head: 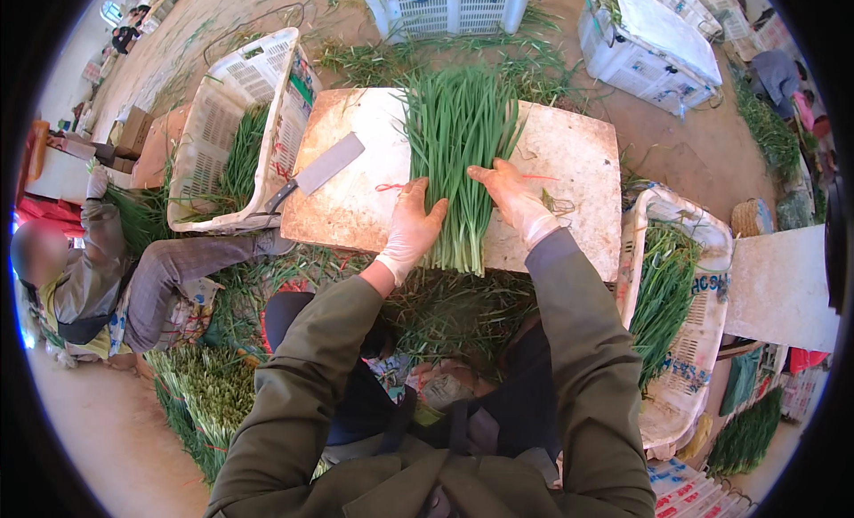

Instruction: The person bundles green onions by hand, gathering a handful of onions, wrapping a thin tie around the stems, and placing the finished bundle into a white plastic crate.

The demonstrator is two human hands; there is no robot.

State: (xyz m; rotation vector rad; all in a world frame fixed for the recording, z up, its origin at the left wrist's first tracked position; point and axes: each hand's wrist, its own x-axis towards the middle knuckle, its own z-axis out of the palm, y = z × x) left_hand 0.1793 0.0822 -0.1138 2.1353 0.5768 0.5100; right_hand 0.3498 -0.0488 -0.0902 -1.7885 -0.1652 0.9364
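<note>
A thick bundle of garlic chives (464,131) lies on a stained white board (567,157), leaves pointing away from me and pale cut stems over the near edge. My left hand (413,221), in a thin translucent glove, cups the bundle's left side. On its right side my right hand (510,197), gloved alike, presses in with fingertips on the leaves. A red tie (389,187) shows at both sides of the bundle; its middle is hidden underneath. Left of the bundle a cleaver (330,164) with a dark handle rests on the board.
White plastic crates with chives flank the board, one at left (193,144) and one at right (687,378). Stacked chive bundles (210,391) stand by my left elbow. A co-worker (100,251) sits at left. Another crate (447,11) is beyond the board; loose leaves (460,311) litter the floor.
</note>
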